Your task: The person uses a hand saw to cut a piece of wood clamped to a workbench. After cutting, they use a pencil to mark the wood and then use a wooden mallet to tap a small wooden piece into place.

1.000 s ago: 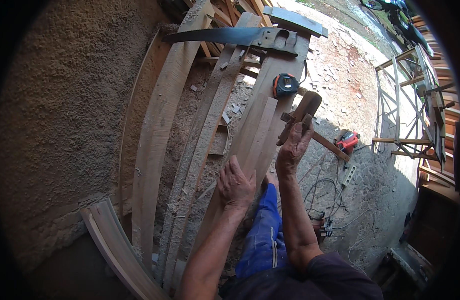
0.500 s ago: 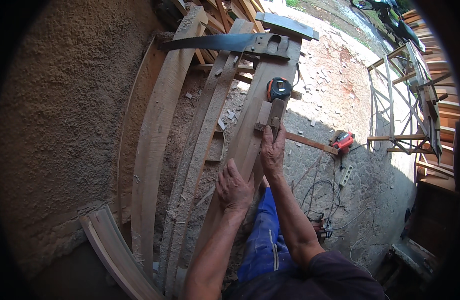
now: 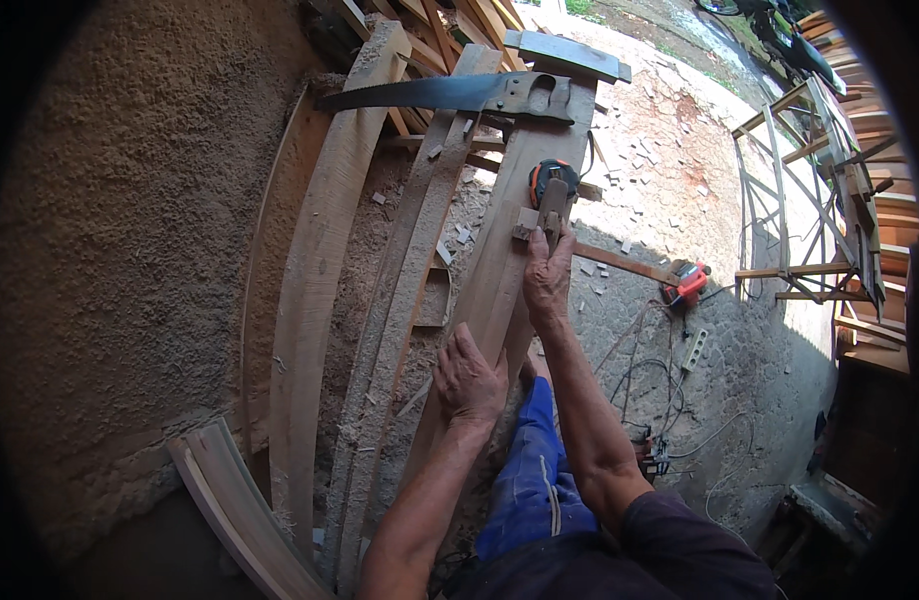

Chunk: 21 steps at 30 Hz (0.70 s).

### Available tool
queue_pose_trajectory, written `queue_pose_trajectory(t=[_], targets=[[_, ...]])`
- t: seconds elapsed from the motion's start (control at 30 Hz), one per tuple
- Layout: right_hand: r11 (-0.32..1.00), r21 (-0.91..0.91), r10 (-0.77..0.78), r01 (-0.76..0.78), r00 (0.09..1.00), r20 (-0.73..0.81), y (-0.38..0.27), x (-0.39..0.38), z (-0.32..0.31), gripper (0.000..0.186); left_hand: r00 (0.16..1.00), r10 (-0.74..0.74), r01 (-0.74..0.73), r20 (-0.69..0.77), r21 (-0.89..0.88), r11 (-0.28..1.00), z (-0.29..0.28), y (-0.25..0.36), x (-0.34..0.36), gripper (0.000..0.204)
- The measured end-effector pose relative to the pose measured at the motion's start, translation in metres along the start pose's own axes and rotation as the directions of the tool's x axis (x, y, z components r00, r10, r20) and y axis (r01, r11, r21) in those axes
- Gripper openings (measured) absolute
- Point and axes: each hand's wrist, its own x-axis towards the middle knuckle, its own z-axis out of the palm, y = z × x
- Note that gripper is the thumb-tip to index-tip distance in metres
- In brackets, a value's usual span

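Note:
Fingers of my left hand (image 3: 469, 378) curl over a pale wooden strip (image 3: 497, 295) lying lengthwise on a wide board (image 3: 532, 142). My right hand (image 3: 548, 275) grips a wooden tool with a block and long crossbar (image 3: 625, 262), resembling a marking gauge; its block rests at the strip's far end. Just beyond it an orange-and-black tape measure (image 3: 546, 172) lies on the board, partly hidden by the tool. Farther up, a handsaw (image 3: 420, 93) lies across the boards, with a flat grey piece (image 3: 566, 55) behind it.
Long planks (image 3: 325, 225) lean along a rough wall (image 3: 140, 220) at left. Wood offcuts litter the concrete floor (image 3: 740, 410). At right are a red power tool (image 3: 688, 285), cables with a power strip (image 3: 695, 350), a wooden frame (image 3: 790, 270) and a motorbike (image 3: 785, 40).
My right hand has moved left and forward with the wooden tool, bringing it from beside the board onto the strip's far end. My left hand has slid slightly down and stays on the wood.

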Motion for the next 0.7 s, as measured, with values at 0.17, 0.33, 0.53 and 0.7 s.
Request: queue_pose_trajectory(t=[0.17,0.33,0.53,0.7], targets=[[0.995,-0.020,-0.097,0.096,0.994,-0.052,0.025,-0.060,0.006,0.052,0.999,-0.026,0.026,0.022,0.007,1.000,0.001,-0.003,-0.001,0.082],[0.999,-0.050,-0.005,0.004,0.999,-0.038,-0.005,0.008,-0.002,0.060,1.000,0.006,-0.005,0.021,-0.018,1.000,0.000,0.001,0.000,0.081],[0.994,0.071,-0.084,0.089,0.994,-0.065,0.018,-0.063,0.011,0.052,0.999,-0.035,0.035,0.019,0.015,0.999,0.002,-0.002,-0.001,0.080],[0.991,-0.099,-0.097,0.089,0.992,-0.083,0.009,-0.005,0.005,0.057,0.998,-0.032,0.032,0.047,-0.003,0.999,0.001,0.000,-0.001,0.081]])
